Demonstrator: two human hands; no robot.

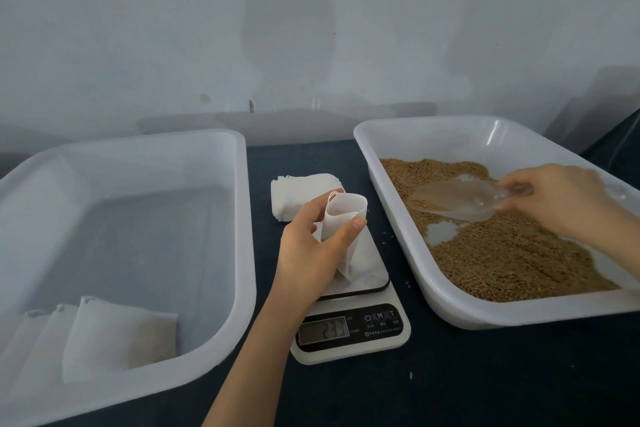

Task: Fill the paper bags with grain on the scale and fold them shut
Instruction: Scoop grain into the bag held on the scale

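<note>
Fill the scoop [453,199] level rather than heaped, and carry it low across so stray grain [502,253] drops back into the right tray [519,319]. Your right hand [554,201] reaches in from the near right, fingers pinching the scoop's handle. Your left hand [311,253] curls round the paper bag [341,210] on the scale [353,333] between the trays, thumb and fingers propping its mouth open. Hold that mouth wide and pour slowly.

Close head view, forward and down

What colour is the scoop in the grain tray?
The scoop is clear, see-through plastic, gripped by the right hand; the head view shows it.
</note>
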